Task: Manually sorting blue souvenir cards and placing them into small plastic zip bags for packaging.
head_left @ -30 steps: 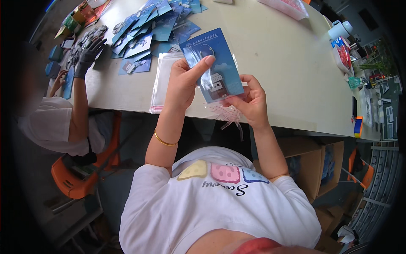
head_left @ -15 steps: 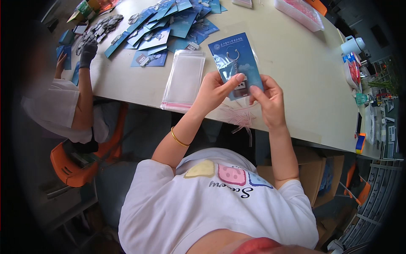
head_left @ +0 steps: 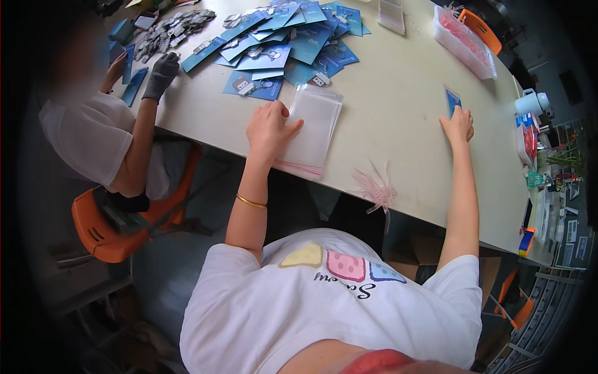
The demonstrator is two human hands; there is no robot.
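Observation:
My left hand (head_left: 268, 129) is over the left edge of a stack of clear plastic bags (head_left: 313, 128). Its fingers are loosely curled, the thumb stands apart, and nothing shows in it. Far to the right, my right hand (head_left: 460, 126) grips a blue keychain card (head_left: 453, 98) low over the table; the hand covers its lower part. Beyond the bags lies a heap of blue cards (head_left: 311, 43) with metal keychains on them.
Pink-edged strips (head_left: 375, 187) lie at the table's near edge. A white tray (head_left: 483, 65) stands at the far right. To the left, a co-worker's gloved hand (head_left: 163, 75) is beside a pile of keychains (head_left: 174, 32). More bags (head_left: 391, 17) lie at the back.
Both hands held the bagged keychain card in front of me. My left hand has let go and moved left to the bags; my right hand has carried the card to the right.

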